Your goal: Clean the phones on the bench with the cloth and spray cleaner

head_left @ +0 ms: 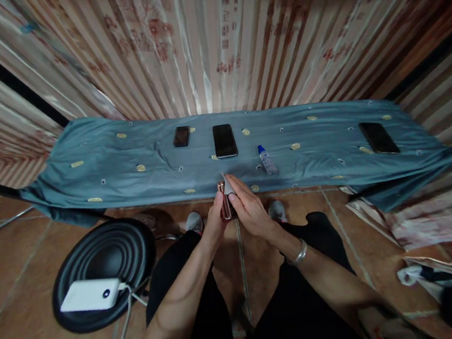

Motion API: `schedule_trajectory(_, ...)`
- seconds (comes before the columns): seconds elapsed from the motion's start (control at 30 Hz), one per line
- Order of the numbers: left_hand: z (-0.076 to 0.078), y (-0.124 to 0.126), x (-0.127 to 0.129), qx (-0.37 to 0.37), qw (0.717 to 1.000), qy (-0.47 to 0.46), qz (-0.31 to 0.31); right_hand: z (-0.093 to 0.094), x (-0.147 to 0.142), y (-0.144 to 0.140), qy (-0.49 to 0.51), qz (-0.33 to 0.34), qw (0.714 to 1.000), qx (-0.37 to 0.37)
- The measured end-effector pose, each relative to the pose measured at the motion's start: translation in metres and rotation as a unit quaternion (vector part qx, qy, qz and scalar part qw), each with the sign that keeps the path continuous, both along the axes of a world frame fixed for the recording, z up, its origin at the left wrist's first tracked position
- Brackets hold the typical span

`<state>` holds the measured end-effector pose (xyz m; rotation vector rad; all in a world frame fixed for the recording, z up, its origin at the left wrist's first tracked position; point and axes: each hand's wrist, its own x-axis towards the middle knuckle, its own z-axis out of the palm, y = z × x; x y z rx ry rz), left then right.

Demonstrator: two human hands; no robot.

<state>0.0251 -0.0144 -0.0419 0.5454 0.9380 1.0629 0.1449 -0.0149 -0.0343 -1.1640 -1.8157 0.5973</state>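
Note:
My left hand (214,218) grips a small reddish-brown phone (226,207) held on edge at the front edge of the table. My right hand (248,206) lies flat against the phone's face, with a small pale piece, perhaps a cloth, pinched at the fingertips; I cannot tell what it is. A silver bracelet (299,253) sits on my right wrist. Just beyond the hands, on the blue-grey cloth (127,159), lie a black phone (224,140) and a small bottle with a blue cap (267,160).
Another black phone (378,137) lies at the cloth's right end, and a dark blurred object (181,136) left of centre. A black round stool (102,270) at lower left carries a white power bank (90,295) with a cable. Curtains hang behind.

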Motion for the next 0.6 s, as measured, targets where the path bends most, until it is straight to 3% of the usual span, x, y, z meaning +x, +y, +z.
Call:
schedule_trajectory(0.2, 0.009, 0.005, -0.002, 0.031, 0.995, -0.035, 0.088, -0.001, -0.013, -0.012, -0.042, 0.060, 0.995, 0.066)
schedule_trajectory(0.3, 0.012, 0.010, -0.006, 0.011, 0.993, -0.034, 0.112, -0.003, -0.016, -0.016, -0.046, 0.075, 0.992, 0.089)
schedule_trajectory(0.47, 0.010, 0.011, -0.011, 0.014, 0.994, -0.011, 0.106, -0.002, -0.018, -0.019, -0.037, 0.075, 0.989, 0.120)
schedule_trajectory(0.6, 0.003, 0.008, -0.007, 0.059, 0.995, 0.039, 0.072, 0.001, -0.013, -0.013, -0.055, 0.067, 0.992, 0.086)
